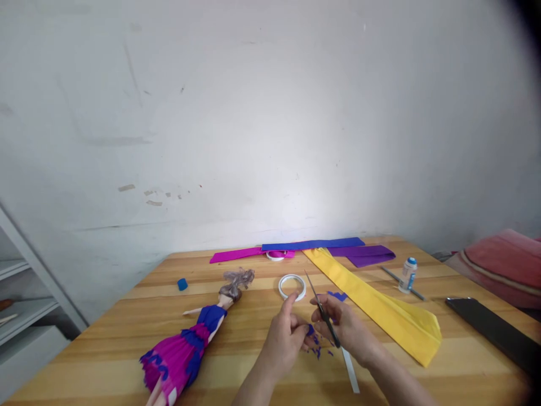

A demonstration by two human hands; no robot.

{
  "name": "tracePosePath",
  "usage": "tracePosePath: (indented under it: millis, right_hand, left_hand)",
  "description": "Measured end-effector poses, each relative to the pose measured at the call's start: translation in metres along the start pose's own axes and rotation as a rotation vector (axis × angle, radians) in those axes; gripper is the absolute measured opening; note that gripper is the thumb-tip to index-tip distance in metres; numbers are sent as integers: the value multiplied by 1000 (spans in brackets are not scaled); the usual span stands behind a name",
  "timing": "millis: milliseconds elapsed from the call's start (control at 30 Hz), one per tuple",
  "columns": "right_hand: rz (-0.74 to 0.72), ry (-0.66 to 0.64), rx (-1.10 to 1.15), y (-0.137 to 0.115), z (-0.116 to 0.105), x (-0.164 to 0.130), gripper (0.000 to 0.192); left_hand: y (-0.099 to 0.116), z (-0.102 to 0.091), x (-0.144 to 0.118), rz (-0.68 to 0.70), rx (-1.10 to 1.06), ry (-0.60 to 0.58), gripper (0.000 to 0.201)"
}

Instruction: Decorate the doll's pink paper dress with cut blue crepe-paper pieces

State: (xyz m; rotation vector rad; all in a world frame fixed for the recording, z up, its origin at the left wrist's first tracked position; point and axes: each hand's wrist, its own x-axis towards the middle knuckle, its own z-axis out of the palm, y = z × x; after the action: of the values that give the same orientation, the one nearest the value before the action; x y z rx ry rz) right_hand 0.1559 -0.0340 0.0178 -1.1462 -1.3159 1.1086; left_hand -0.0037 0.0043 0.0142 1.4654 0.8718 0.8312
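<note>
Pinching a small blue paper piece (310, 330) in the left hand (284, 342) grip above the near tabletop (105, 349), steadying it for scissors (323, 313) being clasped in the right hand (346, 330); blue scraps (318, 353) lying beneath, doll (190, 344) waiting left.

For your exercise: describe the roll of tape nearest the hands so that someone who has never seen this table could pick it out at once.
Start at the wooden table and find the long yellow paper strip running diagonally across it. Just left of that strip, beyond the left hand and right hand, lies a white tape ring flat on bare wood. The other ring sits farther back on magenta paper.
</note>
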Motion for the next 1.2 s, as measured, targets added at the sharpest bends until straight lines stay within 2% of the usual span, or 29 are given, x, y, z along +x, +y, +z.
tracePosePath:
  millis: [267,400,467,633,700,900,1100,1200]
  right_hand:
    - [-32,-7,-118,3,4,2,34]
    - [-3,-5,-76,3,9,3,31]
    - [12,39,-7,3,11,4,31]
    - [45,285,160,2,9,7,31]
    - [59,340,196,2,9,8,34]
    - [88,361,309,10,19,8,41]
    - [86,387,328,14,32,6,44]
    - [116,347,318,8,31,6,42]
  left_hand:
    - [-3,5,-1,12,52,-46,64]
    - [-4,5,-1,15,-15,-58,60]
    - [-2,7,-1,-34,-161,-38,55]
    - [5,19,-2,-292,-779,86,45]
    - [3,25,-4,-320,-876,115,39]
    - [-10,35,-5,-163,-808,191,30]
    - [-11,35,-4,-184,-806,280,24]
    - [-10,30,-3,-183,-807,307,23]
